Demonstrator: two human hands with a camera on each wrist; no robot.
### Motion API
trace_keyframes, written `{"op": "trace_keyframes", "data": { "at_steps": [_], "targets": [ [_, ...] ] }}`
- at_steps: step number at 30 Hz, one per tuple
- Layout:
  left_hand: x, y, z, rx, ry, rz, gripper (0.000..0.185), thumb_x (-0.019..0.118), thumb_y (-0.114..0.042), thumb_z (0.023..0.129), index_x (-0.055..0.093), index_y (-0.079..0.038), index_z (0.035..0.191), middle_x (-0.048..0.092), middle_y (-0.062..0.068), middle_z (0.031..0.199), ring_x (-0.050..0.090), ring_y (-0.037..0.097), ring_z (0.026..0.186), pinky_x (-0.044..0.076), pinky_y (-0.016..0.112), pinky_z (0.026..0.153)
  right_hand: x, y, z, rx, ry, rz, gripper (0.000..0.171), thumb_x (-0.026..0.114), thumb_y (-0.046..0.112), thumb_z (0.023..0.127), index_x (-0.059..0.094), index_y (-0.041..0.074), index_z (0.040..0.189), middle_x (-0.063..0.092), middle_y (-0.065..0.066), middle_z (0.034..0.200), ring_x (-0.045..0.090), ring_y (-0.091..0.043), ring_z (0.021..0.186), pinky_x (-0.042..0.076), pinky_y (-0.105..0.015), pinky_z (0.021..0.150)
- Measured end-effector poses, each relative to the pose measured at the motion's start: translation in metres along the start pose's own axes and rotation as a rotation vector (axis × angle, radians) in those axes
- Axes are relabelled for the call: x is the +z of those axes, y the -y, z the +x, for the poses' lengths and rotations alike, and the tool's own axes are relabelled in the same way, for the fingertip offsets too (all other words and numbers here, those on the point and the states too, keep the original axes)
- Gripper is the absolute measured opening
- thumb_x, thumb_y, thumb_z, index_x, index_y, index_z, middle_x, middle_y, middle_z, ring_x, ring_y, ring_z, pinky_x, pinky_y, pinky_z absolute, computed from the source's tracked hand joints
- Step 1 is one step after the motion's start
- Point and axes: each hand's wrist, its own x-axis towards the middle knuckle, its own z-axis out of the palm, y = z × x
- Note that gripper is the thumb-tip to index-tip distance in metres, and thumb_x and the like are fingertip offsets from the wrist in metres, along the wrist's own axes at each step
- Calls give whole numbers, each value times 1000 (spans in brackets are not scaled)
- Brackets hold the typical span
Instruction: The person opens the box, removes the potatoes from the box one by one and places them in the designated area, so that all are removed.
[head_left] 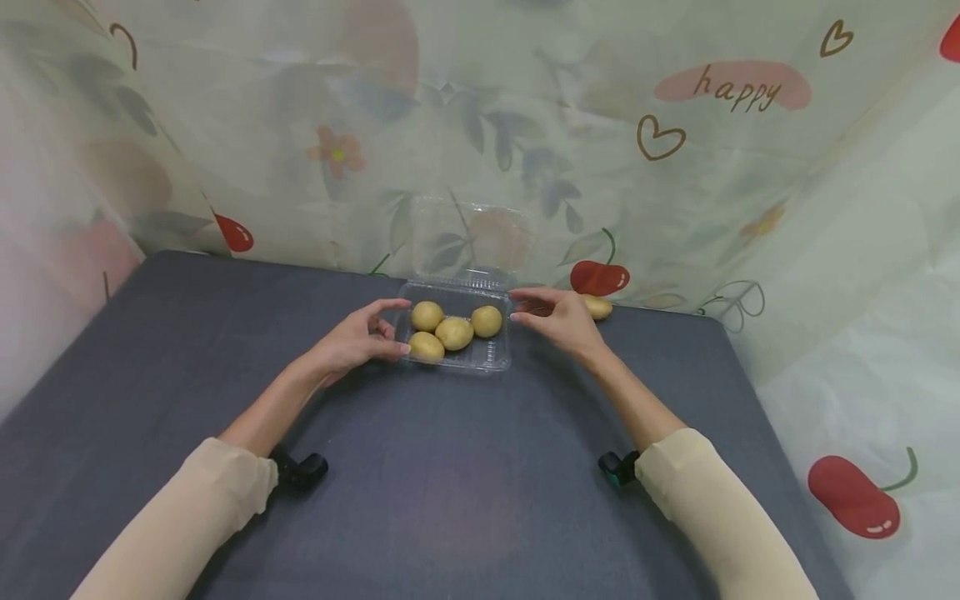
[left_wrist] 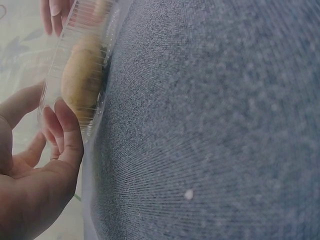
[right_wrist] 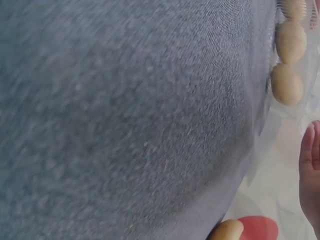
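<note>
A clear plastic clamshell container (head_left: 491,365) sits at the far side of the table, its transparent lid (head_left: 472,237) raised against the curtain. Several potatoes (head_left: 454,333) lie inside. My left hand (head_left: 360,335) holds the container's left side, thumb at the front corner and index finger toward the back; the left wrist view shows these fingertips right at the ribbed wall (left_wrist: 52,80). Beside the right wall is my right hand (head_left: 558,321), thumb and fingers extended toward the rim with nothing between them. Another potato (head_left: 597,307) lies on the table behind the right hand, partly hidden by it.
The dark grey cloth-covered table (head_left: 450,475) reaches back to a printed curtain (head_left: 480,125), which also hangs along both sides. Black wrist straps (head_left: 300,468) show at both cuffs.
</note>
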Motion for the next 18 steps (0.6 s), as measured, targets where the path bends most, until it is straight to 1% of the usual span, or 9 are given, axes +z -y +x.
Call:
{"op": "trace_keyframes", "data": {
  "at_steps": [3, 4, 7, 9, 10, 11, 12, 15, 18],
  "targets": [
    [1, -1, -1, 0, -2, 1, 77, 74, -10, 90, 32, -16, 154, 54, 12, 94, 61, 26, 86, 54, 44, 88, 4, 1, 2, -5, 14, -7, 39, 79, 16, 87, 70, 4, 123, 69, -15, 118, 69, -27, 97, 58, -36, 81],
    [1, -1, -1, 0, -3, 0, 77, 74, -10, 90, 32, -16, 154, 54, 12, 94, 61, 26, 86, 54, 44, 88, 5, 7, 1, -4, 19, -14, 38, 78, 15, 88, 70, 2, 123, 69, -17, 118, 69, -29, 97, 58, -37, 81],
    [2, -2, -1, 2, -5, -4, 77, 74, -9, 90, 31, -16, 154, 54, 12, 94, 61, 25, 85, 54, 43, 88, 8, 7, 3, 13, 25, -40, 37, 78, 15, 88, 70, 4, 123, 70, -17, 115, 69, -29, 96, 58, -38, 81],
    [2, -1, -1, 3, -4, -8, 77, 74, -9, 90, 31, -15, 154, 55, 12, 93, 61, 25, 84, 54, 43, 88, 10, 7, 4, 36, 30, -66, 36, 77, 15, 89, 71, 5, 123, 71, -15, 110, 69, -27, 95, 57, -39, 80],
    [2, -1, -1, 4, -4, -10, 77, 74, -9, 90, 32, -15, 154, 55, 12, 93, 61, 24, 84, 54, 43, 87, 11, 7, 4, 39, 27, -82, 35, 78, 16, 88, 72, 7, 122, 72, -13, 107, 69, -25, 92, 58, -37, 79],
    [2, -1, -1, 6, -2, -12, 77, 74, -9, 90, 32, -15, 154, 55, 12, 93, 61, 24, 84, 54, 43, 87, 13, 0, 6, 46, 23, -92, 35, 78, 18, 88, 72, 9, 121, 73, -9, 104, 69, -22, 91, 57, -37, 78],
    [2, -1, -1, 7, -2, -13, 77, 74, -9, 90, 32, -16, 154, 55, 12, 93, 61, 25, 84, 54, 43, 87, 14, 0, 6, 51, 21, -103, 34, 79, 17, 88, 73, 9, 120, 73, -8, 101, 69, -22, 90, 57, -37, 78],
    [2, 0, -1, 10, -1, -17, 76, 74, -10, 90, 32, -16, 154, 54, 12, 93, 60, 25, 84, 54, 44, 88, 17, 1, 8, 46, 18, -137, 33, 79, 17, 87, 74, 10, 119, 73, -6, 97, 68, -19, 87, 56, -35, 75],
    [1, 0, -1, 13, -1, -19, 76, 74, -10, 90, 33, -16, 153, 53, 12, 94, 59, 26, 85, 53, 44, 88, 21, 1, 11, 36, 25, -175, 32, 79, 19, 87, 75, 12, 118, 73, -4, 94, 67, -17, 84, 54, -33, 70]
  ]
}}
